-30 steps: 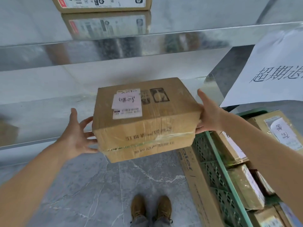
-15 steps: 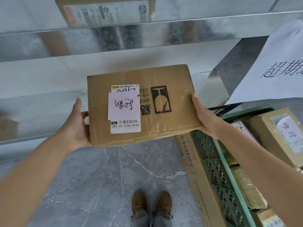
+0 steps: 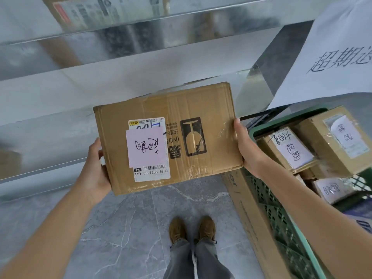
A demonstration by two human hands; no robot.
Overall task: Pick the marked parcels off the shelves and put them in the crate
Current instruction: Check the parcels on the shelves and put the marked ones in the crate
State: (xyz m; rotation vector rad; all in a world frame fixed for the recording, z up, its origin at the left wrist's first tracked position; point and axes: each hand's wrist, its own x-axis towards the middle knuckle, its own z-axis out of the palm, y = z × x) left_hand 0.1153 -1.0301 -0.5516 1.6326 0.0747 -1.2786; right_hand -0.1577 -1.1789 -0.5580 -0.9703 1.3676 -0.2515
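Far left, the metal shelves [image 3: 60,93] run across the view in shiny tiers, with a blurred cardboard box [image 3: 104,11] sitting on the upper one at the top edge. In front of the lower shelf the left hand [image 3: 96,168] clasps the left short end of a brown parcel [image 3: 193,137], thumb lying along the top edge and the other fingers hidden beneath. The parcel is held flat in the air between both hands, above the grey marble-patterned floor [image 3: 120,228], its top face turned to the camera. On that face a pink note [image 3: 146,147] with handwriting (upside down from here) covers most of a white shipping label [image 3: 152,172], and to its right is a printed broken-glass symbol [image 3: 192,136] under clear tape. Below the parcel two brown shoes [image 3: 191,228] stand on the floor. The right hand [image 3: 249,152] grips the parcel's right short end, thumb on top near the corner, palm against the side. Just beside that hand is the green crate [image 3: 281,222], its lattice wall next to a flat cardboard sheet [image 3: 253,218] leaning along its outside. Inside lie several other parcels [image 3: 330,141] bearing handwritten notes, one touching the next. Above the crate hangs a white paper sign [image 3: 338,47] with large printed characters
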